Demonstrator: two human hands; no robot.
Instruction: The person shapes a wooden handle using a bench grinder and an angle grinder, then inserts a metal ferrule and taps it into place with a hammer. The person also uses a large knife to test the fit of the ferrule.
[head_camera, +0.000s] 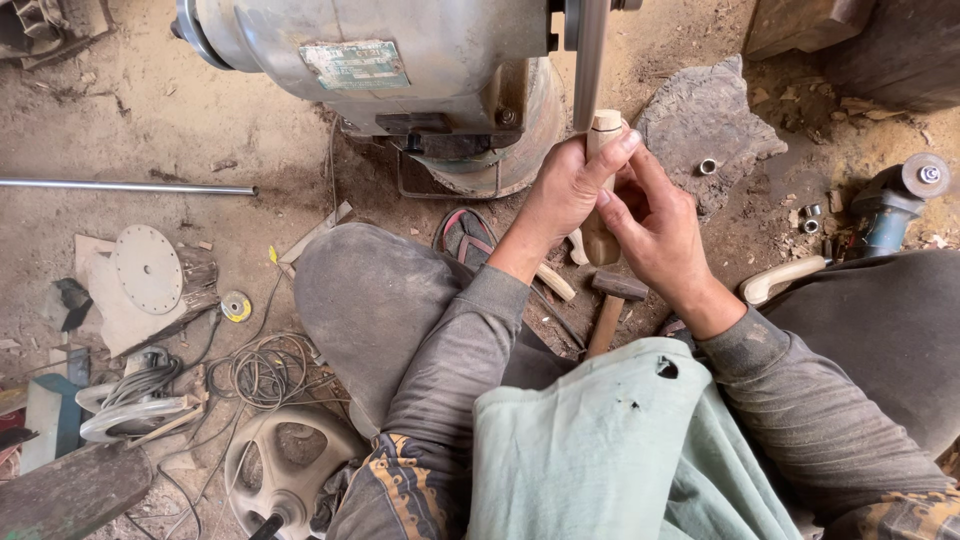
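At the far left a thin metal rod (125, 187) is seen lying on the dirt floor (150, 110), and below it a round perforated disc (147, 268) rests on scraps, with a coil of wire (268, 370) and a spoked wheel cover (290, 470) nearer the person's knee. Above the middle, a large grey motor housing (370, 60) is set on the floor, and a narrow grinding wheel (590, 60) is carried at its right end.

A pale wooden piece (603, 185) is held upright just under that wheel, its rounded top touching or almost touching the wheel's edge; which of the two cannot be told. The left hand (570, 190) is closed around the upper part of the piece, and the right hand (655, 225) is wrapped about its lower part from the other side. The shaping of the top end is judged to be the step in hand. For a further pass, a firm two-handed hold, light pressure and fingers kept clear of the wheel would be called for.

Below the hands a hammer (612, 300) lies on the floor. Further right a flat stone (705, 125) is seen, and an angle grinder (895, 205) lies at the far right.
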